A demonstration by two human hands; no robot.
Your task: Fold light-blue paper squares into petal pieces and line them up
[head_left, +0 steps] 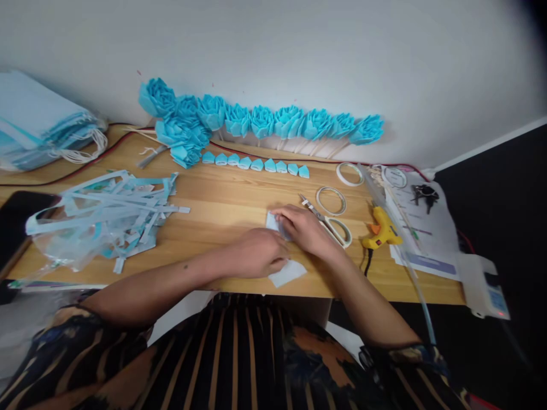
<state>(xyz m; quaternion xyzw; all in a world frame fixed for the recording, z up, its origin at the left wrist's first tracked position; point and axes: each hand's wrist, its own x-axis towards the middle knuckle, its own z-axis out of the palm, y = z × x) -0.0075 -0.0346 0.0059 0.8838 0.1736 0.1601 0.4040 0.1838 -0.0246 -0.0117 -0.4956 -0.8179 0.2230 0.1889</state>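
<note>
Near the table's front edge, my left hand (pixel 260 252) is closed, its fingers curled in and partly hidden. Just below those fingertips lies a pale, whitish square piece of thin material (pixel 288 274); whether they grip it cannot be seen. My right hand (pixel 304 226) is closed on a small light-blue and white piece of folded material (pixel 272 221), pinched at its edge against the tabletop. Scissors with white handles (pixel 329 222) lie open-side away, right beside my right hand. Farther back, a row of small blue pointed petals (pixel 257 165) crosses the table.
Blue flowers on sticks (pixel 262 119) lean along the wall. A heap of cut strips (pixel 123 210) lies left, beside a dark phone (pixel 21 216) and stacked blue-white bags (pixel 43 122). Tape rolls (pixel 331 200), a yellow glue gun (pixel 380 229), papers (pixel 431 222) and keys (pixel 425 195) are right.
</note>
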